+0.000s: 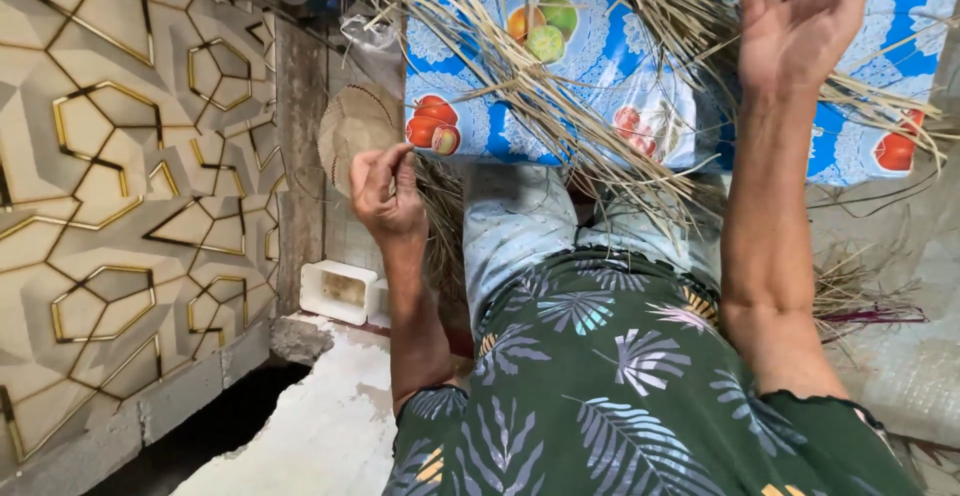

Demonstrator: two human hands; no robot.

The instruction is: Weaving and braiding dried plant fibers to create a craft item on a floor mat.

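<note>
A heap of long dry straw strands (600, 106) lies across a table covered with a blue cloth printed with fruit (600, 46). My left hand (385, 191) is below the table's edge, its fingers pinched on a thin straw strand (425, 151) that runs up toward the heap. My right hand (800, 21) is raised over the straw on the table with its fingers spread, holding nothing. My lap in a green leaf-print garment (610, 376) fills the lower middle.
A round woven tan piece (350, 126) hangs beside the table's left edge. A white plastic container (340, 291) sits on the floor by the patterned wall (120, 156). More straw (860, 291) lies at the right. A concrete slab (320, 416) is below left.
</note>
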